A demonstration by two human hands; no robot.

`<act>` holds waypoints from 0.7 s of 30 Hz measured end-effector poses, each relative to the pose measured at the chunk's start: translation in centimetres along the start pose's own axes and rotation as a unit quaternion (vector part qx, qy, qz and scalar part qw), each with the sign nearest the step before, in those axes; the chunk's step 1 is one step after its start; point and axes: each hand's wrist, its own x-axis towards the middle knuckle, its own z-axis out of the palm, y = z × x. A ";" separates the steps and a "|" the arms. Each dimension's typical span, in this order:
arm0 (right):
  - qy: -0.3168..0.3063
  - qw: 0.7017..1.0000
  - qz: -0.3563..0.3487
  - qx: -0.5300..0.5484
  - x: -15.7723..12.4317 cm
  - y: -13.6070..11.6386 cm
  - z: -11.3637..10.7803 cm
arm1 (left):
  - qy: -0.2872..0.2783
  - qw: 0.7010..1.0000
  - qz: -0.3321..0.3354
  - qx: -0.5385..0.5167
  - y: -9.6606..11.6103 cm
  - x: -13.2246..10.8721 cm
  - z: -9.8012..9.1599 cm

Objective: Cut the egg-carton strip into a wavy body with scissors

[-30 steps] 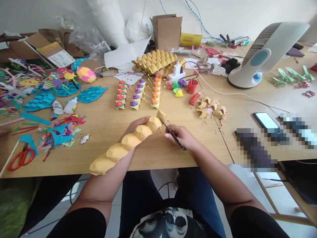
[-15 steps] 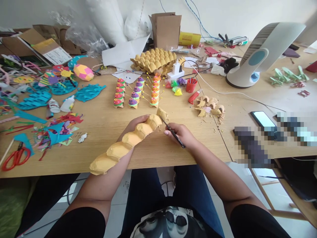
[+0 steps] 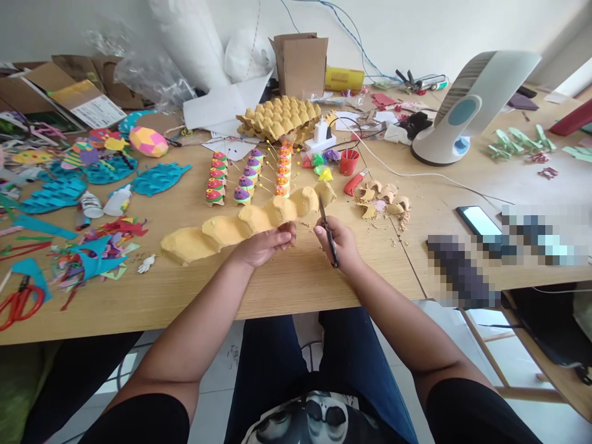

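A long yellow egg-carton strip (image 3: pixel 222 233) with several bumps slants upward to the right across the middle of the head view. My left hand (image 3: pixel 263 245) is closed at its near edge, fingertips curled in; the grip is partly hidden. With my right hand (image 3: pixel 345 250) I hold black-handled scissors (image 3: pixel 328 239), seen nearly edge-on, thumb poking out to the left. Their blades touch the strip's right end. Behind the strip stand three painted egg-carton caterpillars: one red and green (image 3: pixel 216 179), one purple (image 3: pixel 248 177), one orange (image 3: pixel 283 172).
Carton scraps (image 3: pixel 382 198) and crumbs lie right of my hands, near a red cutter (image 3: pixel 355 182) and red cup (image 3: pixel 349 162). Farther back are stacked egg trays (image 3: pixel 277 117) and a white fan (image 3: pixel 467 114). Red-handled scissors (image 3: pixel 21 302) and colored paper scraps (image 3: pixel 99 250) lie left.
The strip has swung up to a flatter angle, farther from me. My left hand came from beneath it to its near side. The scissors now point more steeply away. The view shifted slightly.
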 end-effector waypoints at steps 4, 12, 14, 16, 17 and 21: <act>0.031 0.997 -0.002 -0.065 -0.1 -0.1 -0.1 | 0.027 0.998 0.056 -0.026 0.1 -0.1 0.3; 0.022 0.986 0.000 -0.164 -0.2 -0.5 0.3 | 0.114 0.985 0.108 -0.072 -0.1 0.6 0.1; 0.021 0.984 -0.004 -0.174 -0.2 -0.6 0.3 | 0.113 0.984 0.112 -0.078 -0.3 0.6 0.1; 0.020 0.982 -0.009 -0.185 -0.2 -0.6 0.3 | 0.109 0.983 0.118 -0.084 -0.5 0.7 0.1; 0.018 0.981 -0.011 -0.191 -0.2 -0.7 0.4 | 0.107 0.983 0.122 -0.087 -0.6 0.7 0.1; 0.002 0.977 -0.015 -0.211 -0.2 -0.7 0.6 | 0.121 0.977 0.150 -0.088 -0.9 0.7 0.4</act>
